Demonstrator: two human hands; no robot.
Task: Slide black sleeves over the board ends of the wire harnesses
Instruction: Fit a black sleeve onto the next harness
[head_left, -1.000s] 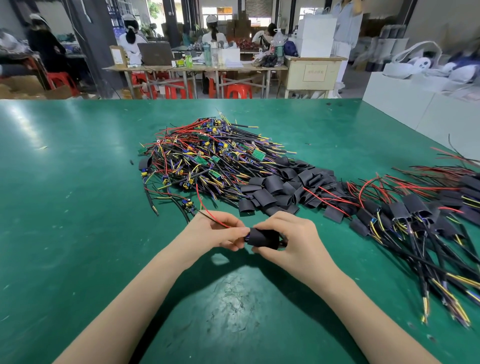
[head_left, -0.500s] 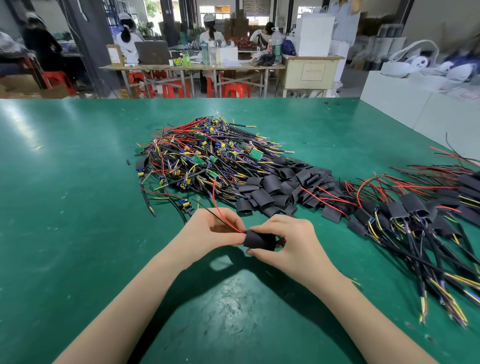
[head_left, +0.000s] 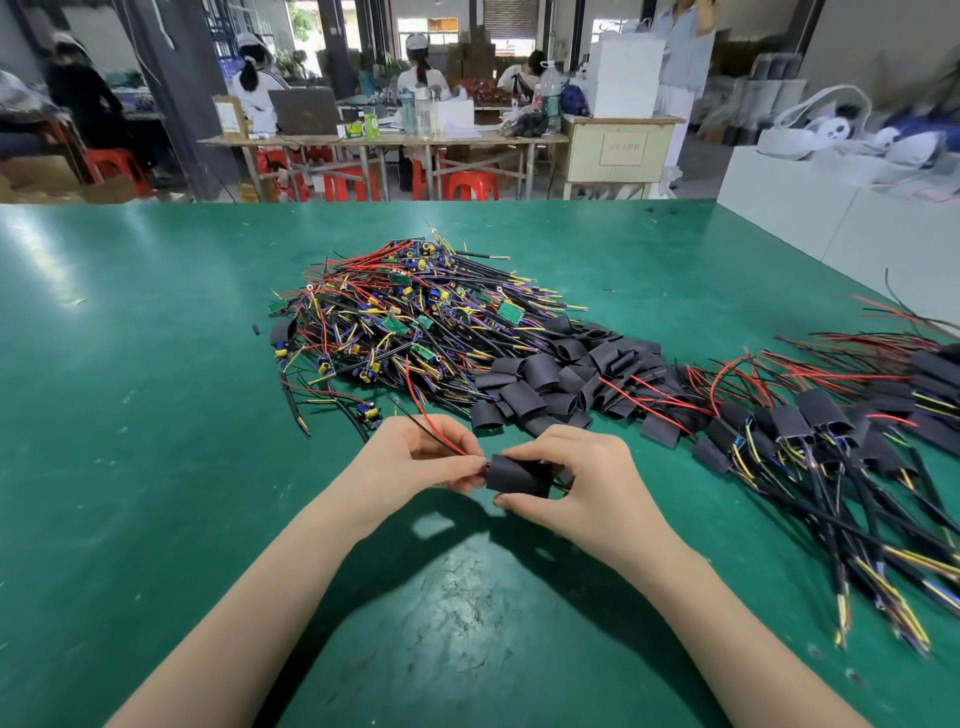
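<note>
Right hand (head_left: 587, 483) pinches black sleeve (head_left: 519, 475) between thumb and curled fingers, sleeve held above green table (head_left: 130, 415), just near side of loose sleeve pile (head_left: 561, 379). Left hand (head_left: 421, 460) pinches red and black wires (head_left: 441, 439) at sleeve's left mouth. Unsleeved harness heap (head_left: 405, 317) behind left of sleeve pile; sleeved harnesses (head_left: 831, 441) right of it.

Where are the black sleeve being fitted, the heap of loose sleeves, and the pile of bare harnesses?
Black sleeve (head_left: 519, 475): head view, middle of its outer wall between both hands.
Loose sleeves (head_left: 550, 382): head view, a sleeve mid-heap.
Bare harnesses (head_left: 405, 317): head view, centre of the tangled wires.
</note>
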